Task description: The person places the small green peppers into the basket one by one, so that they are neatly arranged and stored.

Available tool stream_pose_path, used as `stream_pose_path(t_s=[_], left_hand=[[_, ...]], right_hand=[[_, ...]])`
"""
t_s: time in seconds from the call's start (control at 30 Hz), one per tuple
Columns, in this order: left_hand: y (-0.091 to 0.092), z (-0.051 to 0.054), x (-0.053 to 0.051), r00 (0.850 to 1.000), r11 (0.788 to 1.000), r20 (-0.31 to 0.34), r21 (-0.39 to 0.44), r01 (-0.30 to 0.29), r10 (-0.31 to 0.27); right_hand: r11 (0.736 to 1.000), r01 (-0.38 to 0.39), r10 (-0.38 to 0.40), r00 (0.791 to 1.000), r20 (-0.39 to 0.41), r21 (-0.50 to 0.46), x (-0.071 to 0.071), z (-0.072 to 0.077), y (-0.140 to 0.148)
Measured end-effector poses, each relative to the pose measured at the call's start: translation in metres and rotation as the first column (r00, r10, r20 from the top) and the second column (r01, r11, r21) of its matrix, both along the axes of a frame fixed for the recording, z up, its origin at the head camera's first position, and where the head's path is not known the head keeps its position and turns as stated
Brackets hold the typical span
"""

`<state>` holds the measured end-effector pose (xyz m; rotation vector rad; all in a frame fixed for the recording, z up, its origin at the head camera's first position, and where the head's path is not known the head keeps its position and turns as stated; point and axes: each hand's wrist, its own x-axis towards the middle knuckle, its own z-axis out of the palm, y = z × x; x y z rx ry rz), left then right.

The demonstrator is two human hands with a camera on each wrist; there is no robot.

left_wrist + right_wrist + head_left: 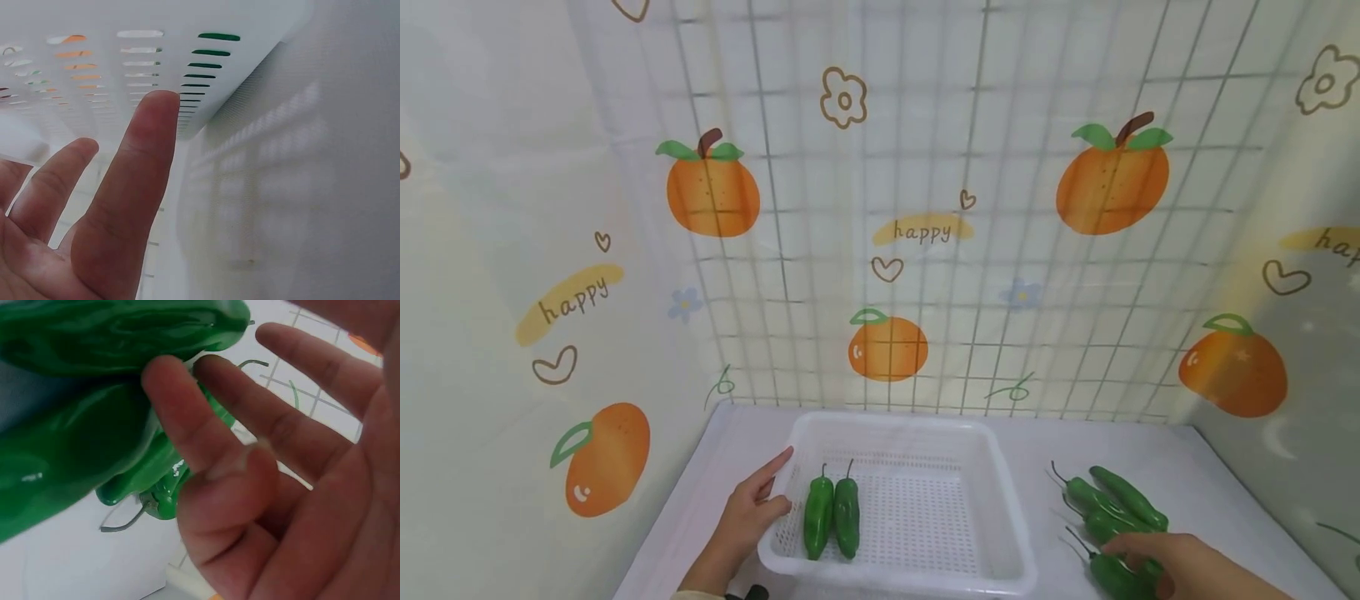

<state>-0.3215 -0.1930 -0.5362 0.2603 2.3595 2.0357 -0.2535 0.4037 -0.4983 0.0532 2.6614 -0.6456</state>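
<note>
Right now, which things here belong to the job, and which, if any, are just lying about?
Job:
- white basket, left hand at its side
- two green peppers inside
- table peppers, right hand among them

Not the job:
- fruit-print backdrop
- black object, mostly cut off

Up at head height, one camera looks forward and down, patterned backdrop (805, 250) above, white basket (988, 500) at lower centre. The left-wrist one peers from close by along that same basket's slotted side, upper left. The right-wrist one looks very closely at green peppers (112, 334), upper left, which the head view shows lower right.
</note>
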Motion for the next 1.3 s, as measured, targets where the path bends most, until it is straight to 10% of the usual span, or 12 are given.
stream_pose_path(t_s=[1.3], left_hand=[[0.002, 0.003, 0.000, 1.000, 0.999, -0.015, 0.026, 0.021, -0.021]], right_hand=[[0.986, -0.087, 0.091, 0.995, -0.027, 0.141, -0.005, -0.017, -0.004]])
